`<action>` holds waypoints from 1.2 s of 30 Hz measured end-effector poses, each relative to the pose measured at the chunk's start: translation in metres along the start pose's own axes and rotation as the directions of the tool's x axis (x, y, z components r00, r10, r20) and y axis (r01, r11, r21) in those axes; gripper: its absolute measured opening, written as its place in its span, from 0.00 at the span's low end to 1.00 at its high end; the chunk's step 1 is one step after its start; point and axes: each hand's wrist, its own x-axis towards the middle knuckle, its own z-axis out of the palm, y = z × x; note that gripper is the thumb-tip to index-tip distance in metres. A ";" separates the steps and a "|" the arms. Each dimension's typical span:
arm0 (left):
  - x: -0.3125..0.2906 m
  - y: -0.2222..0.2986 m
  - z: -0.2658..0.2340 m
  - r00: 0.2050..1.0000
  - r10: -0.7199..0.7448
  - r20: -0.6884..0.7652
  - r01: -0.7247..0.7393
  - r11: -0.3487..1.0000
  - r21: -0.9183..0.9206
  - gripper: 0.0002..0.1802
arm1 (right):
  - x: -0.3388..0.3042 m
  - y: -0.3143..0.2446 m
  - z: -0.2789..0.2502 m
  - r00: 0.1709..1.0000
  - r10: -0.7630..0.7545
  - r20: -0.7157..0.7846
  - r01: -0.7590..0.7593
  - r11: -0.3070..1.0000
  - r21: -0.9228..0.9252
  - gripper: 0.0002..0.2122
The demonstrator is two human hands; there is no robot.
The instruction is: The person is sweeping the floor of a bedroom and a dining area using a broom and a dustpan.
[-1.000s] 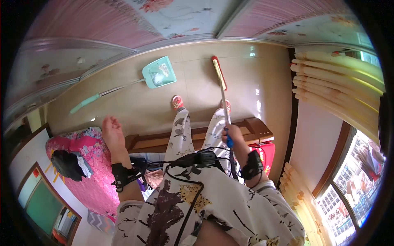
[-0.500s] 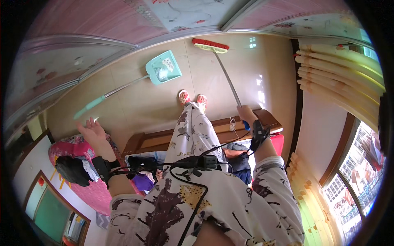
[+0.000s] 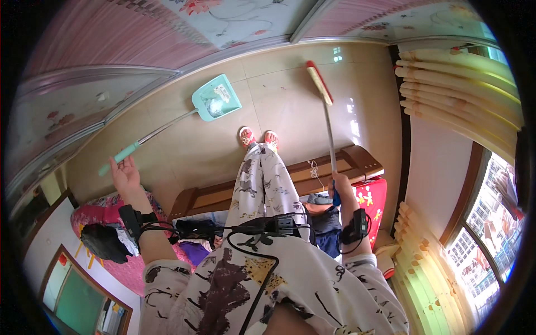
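My right hand (image 3: 343, 186) is wrapped round the blue grip end of a broom (image 3: 328, 131) with a grey metal stick. The broom's red-bristled, pale head (image 3: 319, 84) is near the floor at the far right and slightly blurred. My left hand (image 3: 126, 173) is open, palm up, its fingertips overlapping the mint-green handle of a long-handled dustpan (image 3: 228, 111); whether they touch it I cannot tell. The dustpan's pan rests on the floor, holding some whitish, clear crumpled litter (image 3: 213, 105). A dark strap device sits on each wrist.
Sliding wardrobe doors (image 3: 245, 25) border the tiled floor (image 3: 279, 103) at the far side. A brown wooden bed frame (image 3: 212, 192) runs close behind my legs, with a white cable (image 3: 314, 169) on it. Clothes (image 3: 105, 243) lie at left. Curtains (image 3: 458, 84) hang at right.
The broom head has turned and moved right and nearer, and my right hand has shifted slightly nearer. My left hand has moved a little right, its fingers now overlapping the dustpan handle.
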 end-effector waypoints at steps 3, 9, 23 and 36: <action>-0.007 -0.002 0.008 0.999 -0.008 -0.044 0.008 1.000 0.001 0.16 | 0.025 -0.030 0.025 0.997 0.081 -0.019 -0.076 0.976 0.202 0.14; -0.026 -0.007 0.026 0.996 0.040 -0.081 -0.026 0.986 0.163 0.20 | 0.050 -0.009 0.124 0.982 0.121 0.143 -0.180 0.821 0.542 0.13; -0.052 -0.023 0.011 0.995 0.089 -0.035 -0.085 0.991 0.101 0.22 | 0.013 -0.063 0.063 0.915 -0.275 0.296 0.404 0.632 -0.661 0.16; -0.083 -0.037 0.026 0.989 0.142 -0.037 -0.136 0.981 0.142 0.24 | 0.039 -0.035 0.025 0.940 -0.176 0.292 0.323 0.736 -0.595 0.17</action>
